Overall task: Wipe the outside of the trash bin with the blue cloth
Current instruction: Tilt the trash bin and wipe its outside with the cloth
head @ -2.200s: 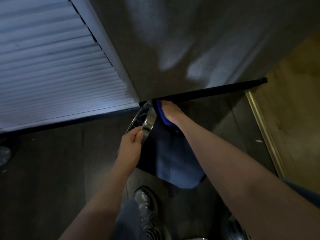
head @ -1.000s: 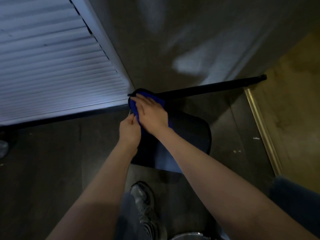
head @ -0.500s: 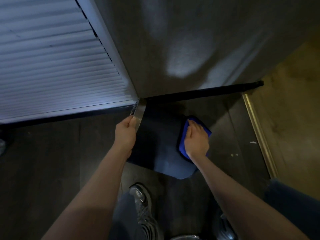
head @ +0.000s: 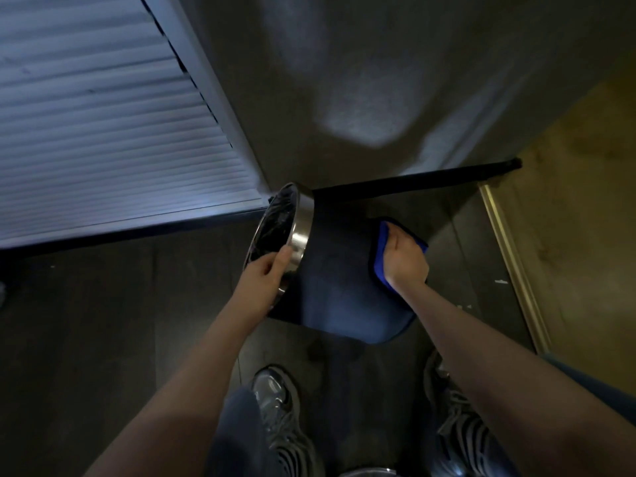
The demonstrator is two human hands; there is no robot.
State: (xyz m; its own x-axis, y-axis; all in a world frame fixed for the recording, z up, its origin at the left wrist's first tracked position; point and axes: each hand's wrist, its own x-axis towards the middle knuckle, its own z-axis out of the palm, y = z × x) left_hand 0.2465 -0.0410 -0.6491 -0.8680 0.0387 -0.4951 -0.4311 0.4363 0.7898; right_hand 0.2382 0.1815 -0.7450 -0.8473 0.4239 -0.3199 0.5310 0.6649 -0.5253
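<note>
A dark trash bin (head: 337, 277) with a shiny metal rim (head: 303, 228) is tipped over toward the left, its mouth facing left and a black liner showing inside. My left hand (head: 263, 275) grips the rim at its lower edge, thumb on the metal band. My right hand (head: 406, 259) holds the blue cloth (head: 378, 256) against the bin's right side near its base. The cloth wraps under my palm, and most of it is hidden by the hand.
The bin lies on a dark floor (head: 120, 321) in the corner of a grey wall (head: 361, 80) and a slatted white door (head: 103, 132). My two shoes (head: 282, 418) stand just below it. A metal threshold strip (head: 509, 256) and wooden floor lie right.
The bin has tipped further left so its open mouth and liner now show. My right hand with the cloth stays low on the bin's right side, having come down from the rim earlier.
</note>
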